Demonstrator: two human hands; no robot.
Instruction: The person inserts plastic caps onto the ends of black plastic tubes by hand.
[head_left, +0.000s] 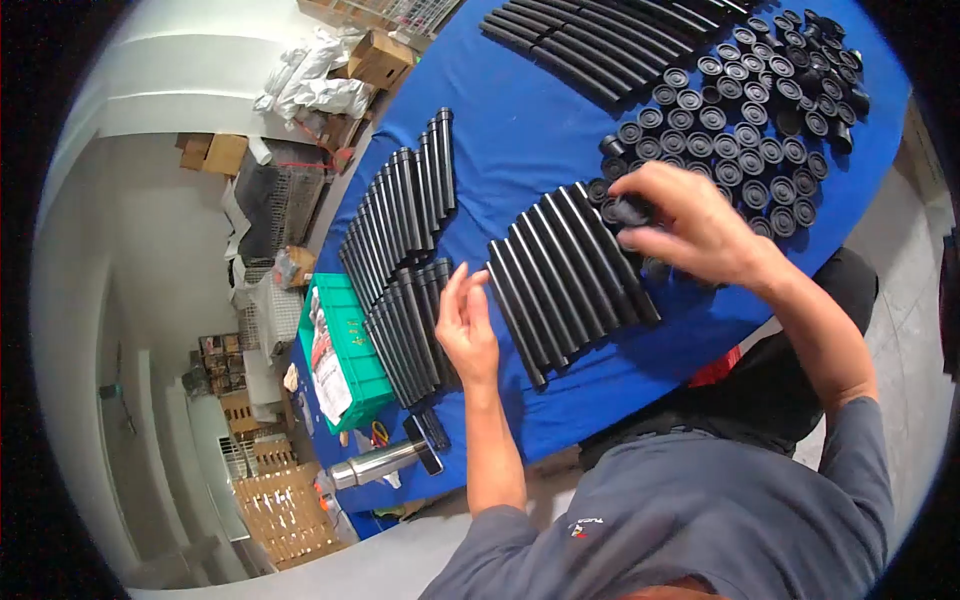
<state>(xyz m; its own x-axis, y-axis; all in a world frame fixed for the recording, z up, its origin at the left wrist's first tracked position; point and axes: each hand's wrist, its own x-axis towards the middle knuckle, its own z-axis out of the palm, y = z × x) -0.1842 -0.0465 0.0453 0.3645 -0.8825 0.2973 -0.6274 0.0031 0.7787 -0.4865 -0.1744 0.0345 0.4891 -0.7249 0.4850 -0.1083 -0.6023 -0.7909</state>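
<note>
A green crate point(352, 352) and a steel flask point(375, 464) are lying just beyond the left hand point(467, 328); cardboard boxes point(378, 58) are sitting well beyond.

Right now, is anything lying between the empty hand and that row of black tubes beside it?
Nothing visible does. The left hand hangs open over bare blue cloth, and the row of black tubes lies right beside its fingers.

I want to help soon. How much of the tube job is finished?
Looks done: rows of black tubes lying sorted on the blue table. In hand: the right hand pinches a black cap at a tube row; the left hand rests beside it. Left: many loose caps.
</note>
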